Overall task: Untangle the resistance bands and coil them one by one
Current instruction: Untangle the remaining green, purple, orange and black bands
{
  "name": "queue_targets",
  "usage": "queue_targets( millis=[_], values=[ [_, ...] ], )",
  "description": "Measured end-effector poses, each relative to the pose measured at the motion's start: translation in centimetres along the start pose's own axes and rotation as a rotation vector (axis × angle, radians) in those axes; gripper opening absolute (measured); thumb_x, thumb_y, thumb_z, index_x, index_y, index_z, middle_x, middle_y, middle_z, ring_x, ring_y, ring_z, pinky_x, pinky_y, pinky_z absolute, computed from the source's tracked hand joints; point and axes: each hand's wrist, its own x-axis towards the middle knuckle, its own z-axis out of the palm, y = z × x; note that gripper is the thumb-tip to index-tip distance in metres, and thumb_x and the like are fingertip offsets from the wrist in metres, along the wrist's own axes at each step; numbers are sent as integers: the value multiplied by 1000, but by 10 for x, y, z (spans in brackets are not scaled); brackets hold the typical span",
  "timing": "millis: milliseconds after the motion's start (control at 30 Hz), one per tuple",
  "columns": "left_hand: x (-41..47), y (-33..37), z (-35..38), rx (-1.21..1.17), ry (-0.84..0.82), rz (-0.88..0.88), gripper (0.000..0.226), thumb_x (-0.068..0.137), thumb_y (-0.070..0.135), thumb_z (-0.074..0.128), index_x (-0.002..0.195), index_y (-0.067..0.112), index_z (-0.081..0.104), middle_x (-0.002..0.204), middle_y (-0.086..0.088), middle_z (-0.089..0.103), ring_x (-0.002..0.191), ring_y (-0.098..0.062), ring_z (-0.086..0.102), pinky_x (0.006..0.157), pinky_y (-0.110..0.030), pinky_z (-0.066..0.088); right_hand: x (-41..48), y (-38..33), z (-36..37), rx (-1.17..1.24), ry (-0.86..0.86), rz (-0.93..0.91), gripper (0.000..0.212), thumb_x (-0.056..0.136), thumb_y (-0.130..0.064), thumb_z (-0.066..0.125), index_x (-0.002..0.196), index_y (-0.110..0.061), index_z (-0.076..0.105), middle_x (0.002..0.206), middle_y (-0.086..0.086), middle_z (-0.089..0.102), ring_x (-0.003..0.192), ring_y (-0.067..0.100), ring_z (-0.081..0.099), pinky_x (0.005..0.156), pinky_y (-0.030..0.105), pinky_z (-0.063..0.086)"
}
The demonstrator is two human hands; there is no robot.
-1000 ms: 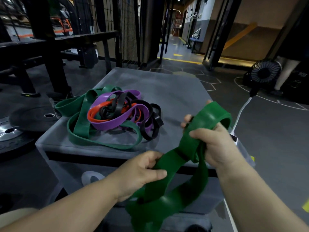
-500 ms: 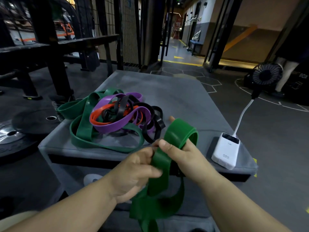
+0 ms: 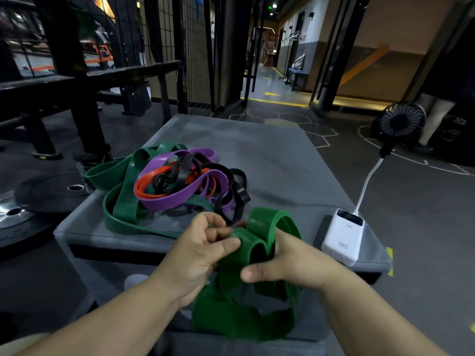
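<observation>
The wide bright-green rubber resistance band [image 3: 261, 220] is up off the surface, held between both hands just in front of the near edge of the grey padded box [image 3: 270, 155]. The left hand [image 3: 200, 255] pinches a folded turn of it. Its thumb [image 3: 227, 244] lies on the near face and its curled fingers close on the far side. The right hand [image 3: 295, 263] is curled round the started coil from the right, with the thumb laid across the band's front. Its other fingers are hidden behind the rubber, so I cannot tell how they sit.

The next wrap seems to turn on where the slack lies. The coil stands on edge between the two hands, its top arching to the far side. From there the band's long axis runs down and towards the person, into a loose hanging loop [image 3: 239, 319] below both wrists. That slack sits slightly nearer the left hand, so I would expect the left hand to feed it up while the right hand holds the turns flat.

The tangled heap of dark-green, purple, orange and black bands [image 3: 180, 181] lies on the box, to the far left of the hands, apart from the held band. A white power bank [image 3: 343, 235] sits at the box's near right corner.
</observation>
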Motion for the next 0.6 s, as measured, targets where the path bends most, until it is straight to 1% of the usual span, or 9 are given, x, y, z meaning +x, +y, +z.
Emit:
queue_targets(
  millis=[133, 167, 233, 267, 333, 400, 467, 533, 600],
  values=[
    [5, 2, -5, 73, 69, 43, 41, 64, 21, 82, 87, 16, 48, 70, 5, 59, 66, -9, 56, 65, -31, 46, -1, 0, 10, 71, 116, -27, 19, 80, -24, 70, 98, -32, 68, 92, -6, 72, 88, 10, 67, 80, 28, 54],
    [5, 2, -7, 143, 68, 38, 45, 61, 36, 85, 88, 19, 52, 74, 4, 61, 69, -9, 57, 67, -32, 48, 0, 0, 12, 94, 137, -40, 14, 81, -26, 69, 93, -33, 70, 87, -7, 71, 84, 10, 67, 77, 28, 53],
    [2, -1, -10, 170, -33, -44, 66, 50, 69, 80, 100, 29, 62, 99, -2, 68, 93, -12, 64, 86, -40, 53, 0, -1, 17, 178, 175, -73, 12, 81, -27, 69, 93, -29, 71, 90, -5, 72, 88, 14, 68, 79, 30, 53],
    [1, -5, -11, 126, -89, -100, 78, 48, 75, 76, 110, 29, 63, 110, -3, 70, 105, -15, 65, 95, -42, 50, -1, -2, 18, 251, 193, -80, 16, 79, -28, 71, 94, -25, 71, 93, -2, 74, 91, 16, 70, 80, 30, 54],
    [-2, -9, -10, 120, -159, -146, 78, 49, 72, 78, 114, 30, 64, 114, 3, 71, 107, -12, 66, 93, -33, 51, 0, -4, 19, 403, 249, -71, 32, 69, -36, 77, 96, -19, 73, 98, 6, 75, 94, 23, 71, 80, 33, 55],
    [-3, -12, -9, 201, -186, -139, 47, 70, 47, 78, 112, 37, 59, 110, 13, 72, 101, -2, 66, 83, -21, 52, 0, -7, 17, 504, 325, -69, 44, 61, -40, 79, 96, -15, 73, 97, 12, 74, 93, 28, 71, 79, 39, 56],
    [1, -13, -13, 321, -257, -175, 43, 86, 16, 70, 116, 41, 53, 115, 17, 69, 107, 0, 63, 90, -23, 52, 0, -9, 14, 542, 372, -87, 39, 62, -40, 79, 91, -15, 75, 95, 14, 73, 92, 31, 71, 81, 44, 56],
    [5, -14, -16, 479, -301, -189, 50, 88, 10, 69, 116, 47, 49, 120, 19, 66, 112, 3, 59, 97, -26, 49, 1, -10, 14, 559, 408, -97, 30, 65, -38, 79, 86, -17, 77, 94, 14, 73, 92, 32, 71, 83, 47, 56],
    [7, -14, -16, 533, -315, -181, 49, 89, 10, 67, 113, 48, 47, 117, 24, 63, 105, 13, 57, 92, -17, 49, 1, -9, 14, 584, 432, -99, 20, 72, -31, 76, 83, -15, 77, 91, 15, 73, 90, 31, 71, 81, 46, 57]
  ],
)
